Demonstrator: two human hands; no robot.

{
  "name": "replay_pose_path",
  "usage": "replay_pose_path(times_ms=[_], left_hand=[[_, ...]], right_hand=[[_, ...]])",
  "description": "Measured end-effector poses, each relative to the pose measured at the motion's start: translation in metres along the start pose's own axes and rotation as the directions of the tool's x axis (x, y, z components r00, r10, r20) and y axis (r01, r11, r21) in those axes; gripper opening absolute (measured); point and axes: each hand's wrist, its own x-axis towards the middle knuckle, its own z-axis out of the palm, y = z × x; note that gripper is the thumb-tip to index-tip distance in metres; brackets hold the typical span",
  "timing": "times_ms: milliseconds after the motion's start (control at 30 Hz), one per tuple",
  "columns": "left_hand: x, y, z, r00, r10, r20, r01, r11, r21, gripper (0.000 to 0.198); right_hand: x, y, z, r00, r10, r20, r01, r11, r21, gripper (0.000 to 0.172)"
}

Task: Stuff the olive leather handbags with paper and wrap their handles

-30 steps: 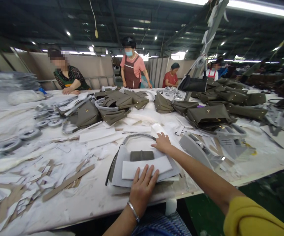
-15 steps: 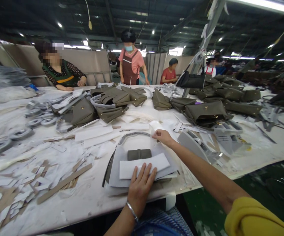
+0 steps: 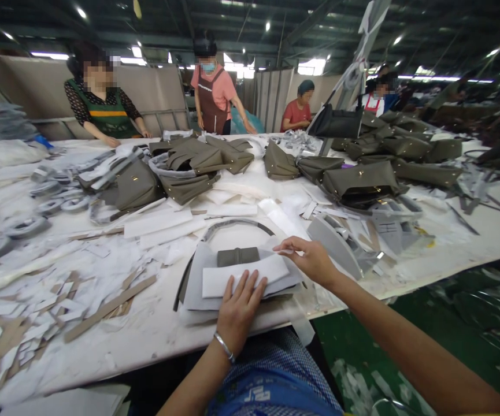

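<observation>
In front of me an olive handbag (image 3: 179, 284) lies flat at the table's edge, its wrapped handle (image 3: 232, 222) arching away from me. A pale grey sheet (image 3: 195, 289) covers the bag. On it rest a small olive flap piece (image 3: 237, 256) and a white foam strip (image 3: 221, 281). My left hand (image 3: 240, 309) lies flat on the strip's lower edge, fingers spread. At the right end of the strip, my right hand (image 3: 308, 260) pinches with thumb and forefinger near the sheet's upper corner. What is between those fingertips is too small to make out.
Olive bags (image 3: 141, 185) are heaped beyond, with more bags (image 3: 362, 182) to the right around a post (image 3: 345, 86). Paper and card scraps (image 3: 59, 306) cover the left side. Another white strip (image 3: 280, 216) lies behind the handle. Several co-workers (image 3: 215, 98) are across the table.
My right hand has come down and nearer, from the handle's right end to the strip's right end. The left hand stays flat on the strip. The camera view has shifted slightly.
</observation>
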Motion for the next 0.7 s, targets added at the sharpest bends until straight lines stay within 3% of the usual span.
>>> replay_pose_path(times_ms=[200,400,533,700], left_hand=[[0.001,0.0,-0.003,0.999,-0.003,0.032,0.003,1.0,-0.002,0.046],[0.001,0.0,-0.003,0.998,-0.007,0.054,0.006,1.0,0.002,0.046],[0.003,-0.001,-0.001,0.998,-0.014,0.054,0.014,1.0,-0.001,0.046],[0.006,-0.002,0.001,0.997,-0.024,0.071,0.026,0.999,-0.021,0.046]], right_hand=[[-0.032,0.0,0.003,0.979,-0.206,0.004,0.206,0.977,-0.058,0.035],[-0.03,-0.015,-0.006,0.976,-0.18,-0.124,0.168,0.98,-0.105,0.031],[-0.038,-0.02,-0.006,0.963,-0.26,-0.071,0.25,0.961,-0.122,0.039],[-0.067,-0.006,0.013,0.94,-0.341,0.023,0.342,0.933,-0.114,0.046]])
